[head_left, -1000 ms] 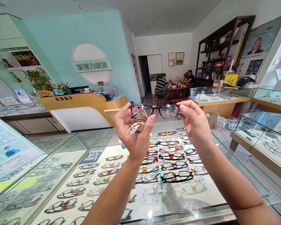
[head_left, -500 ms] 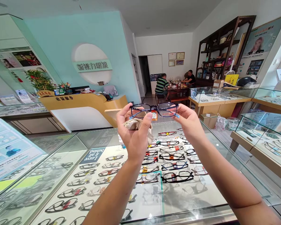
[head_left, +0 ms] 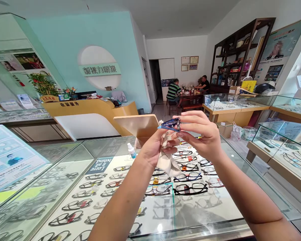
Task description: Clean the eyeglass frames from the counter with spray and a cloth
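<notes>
A pair of dark blue eyeglasses (head_left: 171, 124) is held up above the glass display case, turned edge-on with a light blue temple tip pointing left. My right hand (head_left: 203, 131) has its fingers closed on the frame's right end. A cream cleaning cloth (head_left: 167, 164) is bunched in the closed fingers of my left hand (head_left: 152, 144) and hangs down below them. The left thumb is close under the temple tip; whether it touches the glasses I cannot tell. Below lie rows of eyeglasses (head_left: 190, 189) inside the display case (head_left: 205, 217).
A small white spray bottle (head_left: 131, 150) stands on the case, left of my hands. Behind it is a wooden-framed panel (head_left: 137, 126), perhaps a mirror. A blue-and-white sign (head_left: 12, 160) leans at left. Two people sit at a far table (head_left: 192, 97). More display cases (head_left: 286, 147) stand right.
The glasses have turned from facing me to edge-on. My left hand has come off their left side and lower with the cloth; my right hand has moved its grip. The spray bottle now shows fully.
</notes>
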Tool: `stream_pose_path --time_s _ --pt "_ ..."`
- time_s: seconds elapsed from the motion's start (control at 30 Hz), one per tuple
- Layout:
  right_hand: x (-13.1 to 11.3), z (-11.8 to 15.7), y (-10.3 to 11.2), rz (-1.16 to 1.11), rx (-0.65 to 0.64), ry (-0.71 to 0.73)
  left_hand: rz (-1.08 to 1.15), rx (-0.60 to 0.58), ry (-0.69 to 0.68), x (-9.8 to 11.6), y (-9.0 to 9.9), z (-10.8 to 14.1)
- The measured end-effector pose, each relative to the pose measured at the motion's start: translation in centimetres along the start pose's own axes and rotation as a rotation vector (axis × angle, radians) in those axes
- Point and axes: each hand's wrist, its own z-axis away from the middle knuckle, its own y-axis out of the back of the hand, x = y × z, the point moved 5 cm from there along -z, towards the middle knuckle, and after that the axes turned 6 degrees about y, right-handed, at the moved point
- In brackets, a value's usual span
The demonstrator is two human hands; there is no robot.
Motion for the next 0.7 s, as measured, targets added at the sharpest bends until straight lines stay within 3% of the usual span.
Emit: stream_pose_path --time_s 0.1,0.2,0.33,0.43,0.5,0.6,0.7 --pt "0.0 0.1 0.0 -0.017 -0.005 -0.008 0.335 -0.23 0.419 -1.7 -1.5 0.5" --pt "-0.3 0.1 0.2 -0.011 0.029 -0.02 0.406 -0.243 0.507 -2.1 -2.1 0.8" --pt "-1.1 -0.5 1.3 0.065 0.051 -0.055 0.15 -0.184 0.383 -1.9 -0.9 0.2" --pt "-1.1 -0.8 3.0 0.141 0.036 -0.082 -0.33 0.047 0.15 -0.6 1.9 -0.7" --pt "-0.2 -0.3 4.0 0.179 -0.045 -0.098 -0.607 0.207 0.004 0.8 3.7 -0.9" --pt "2.9 2.7 4.9 0.248 -0.272 -0.178 -0.745 0.273 -0.063 2.1 5.2 -0.8" --pt "6.9 7.8 6.3 0.292 -0.437 -0.308 -0.73 0.288 -0.05 2.5 6.1 -0.8"
